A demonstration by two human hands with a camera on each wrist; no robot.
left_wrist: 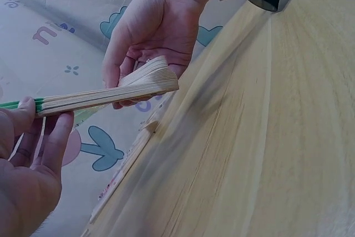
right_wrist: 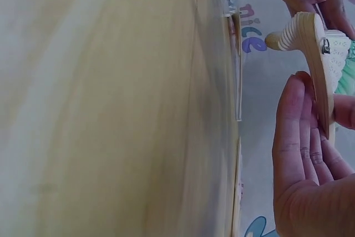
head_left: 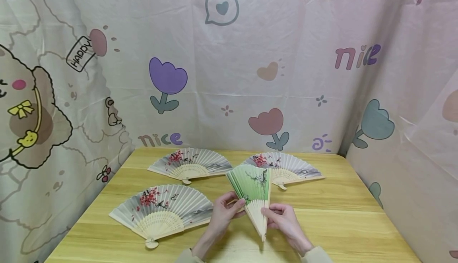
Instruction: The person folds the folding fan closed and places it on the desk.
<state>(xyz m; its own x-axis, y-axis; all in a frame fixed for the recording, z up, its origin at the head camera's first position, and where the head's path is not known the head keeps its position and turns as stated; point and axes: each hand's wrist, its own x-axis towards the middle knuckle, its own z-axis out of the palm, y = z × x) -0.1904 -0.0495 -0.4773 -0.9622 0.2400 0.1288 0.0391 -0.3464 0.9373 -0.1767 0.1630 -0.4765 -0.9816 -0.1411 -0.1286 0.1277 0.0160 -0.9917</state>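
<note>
Both hands hold a green folding fan [head_left: 255, 183], partly spread, above the near part of the table. It has pale ribs and a dark blossom-branch print. My left hand [head_left: 226, 209] pinches its left edge between thumb and fingers. On the other side, my right hand [head_left: 284, 220] grips the right edge near the ribs, thumb in front. In the left wrist view the stacked ribs [left_wrist: 111, 94] run between the two hands, with the pivot end at the right. The right wrist view shows the rounded pivot end [right_wrist: 302, 31] above the right hand's fingers.
Three spread grey fans with red blossoms lie on the wooden table [head_left: 340, 223]: one at back left [head_left: 189, 163], one at back right [head_left: 297, 167] partly behind the green fan, one at front left [head_left: 162, 207]. Printed cloth [head_left: 222, 56] hangs behind and at both sides.
</note>
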